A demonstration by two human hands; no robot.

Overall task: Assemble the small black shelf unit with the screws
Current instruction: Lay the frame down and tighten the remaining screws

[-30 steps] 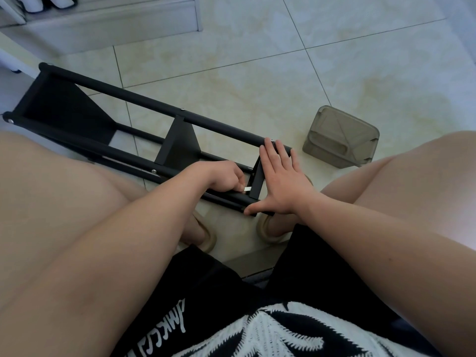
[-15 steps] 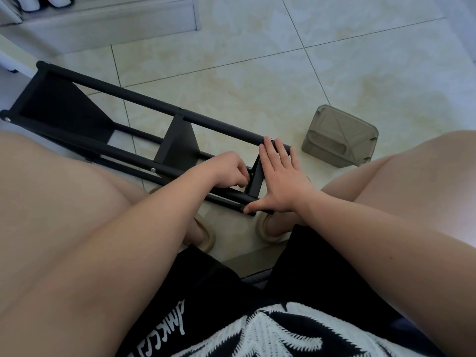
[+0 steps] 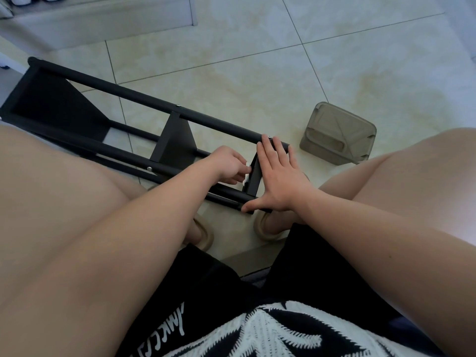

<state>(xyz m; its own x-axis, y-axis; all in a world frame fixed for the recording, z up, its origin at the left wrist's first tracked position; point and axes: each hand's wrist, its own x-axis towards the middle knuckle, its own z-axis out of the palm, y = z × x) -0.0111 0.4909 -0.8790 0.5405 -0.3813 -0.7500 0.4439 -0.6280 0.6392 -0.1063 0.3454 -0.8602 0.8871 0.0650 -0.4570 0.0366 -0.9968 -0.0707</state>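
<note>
Right hand (image 3: 280,181) is flat, fingers straight against the near end of the black shelf unit (image 3: 154,104), thumb spread onto the lower rail's tip: pressing, not clasping. Left hand (image 3: 229,166) is curled, fingertips pinching a small white piece (image 3: 247,174) right at the end panel; what that piece is, I can't tell. Count: two hands, one shelf unit, three panels, four rails, two silver screw heads (image 3: 149,168) showing. One grey plastic container (image 3: 337,134) sits near the unit's end. The unit lies on its side on the tile floor (image 3: 257,81) between the knees, its long axis running from far left down to centre.
</note>
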